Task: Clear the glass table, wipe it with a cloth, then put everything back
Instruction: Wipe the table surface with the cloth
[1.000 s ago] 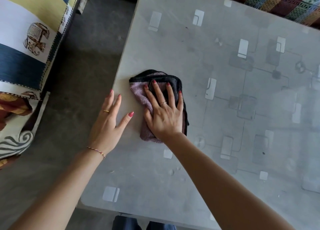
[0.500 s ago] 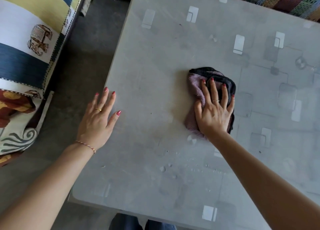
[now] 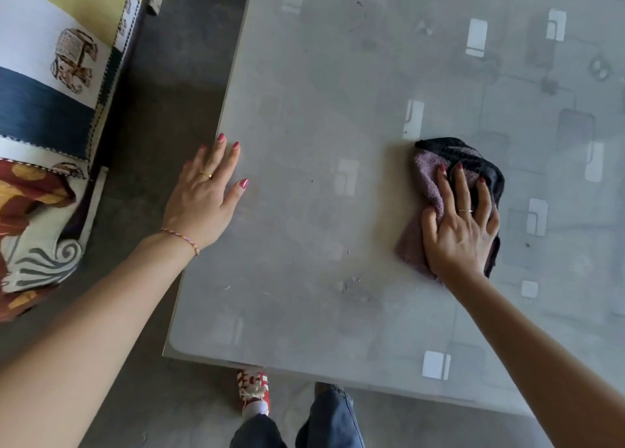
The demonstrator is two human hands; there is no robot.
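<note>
step in hand: wiping, judged the middle stage; nothing standing on the visible part of the bench (image 3: 304, 244), so clearing judged done, putting back not yet begun.

cloth (image 3: 436, 190): lying on the bench right of centre, under the right hand (image 3: 460, 231); folded and bunched; two-toned, mauve terry pile on the left, black ribbed weave along the top and right edge; soft, lumpy outline.

right hand: flat on the cloth, palm down, fingers straight and spread, pressing rather than curling round it; grip open; thin ring on one finger; red nails.

left hand (image 3: 206, 201): flat at the left edge of the bench, fingers straight and slightly fanned; grip open, holding nothing, judged a brace; ring, thread bracelet at the wrist.

bench: frosted grey glass, smooth, rounded near corner; scattered pale rectangles and faint outlined squares in the pane; small droplets or specks near centre and just below the cloth; dull smears toward the far side.

next move, as a judgement: firm even pressure, overlapping strokes over the droplet patch and out to the edges; cloth kept flat so the pile takes up the wet; left hand lifted off before its spot is wiped.

alongside: patterned fabric (image 3: 50, 75) at far left, blue, white and yellow bands with an elephant motif; grey floor (image 3: 162, 92); red-and-white shoe (image 3: 253, 386) below the near edge.
</note>
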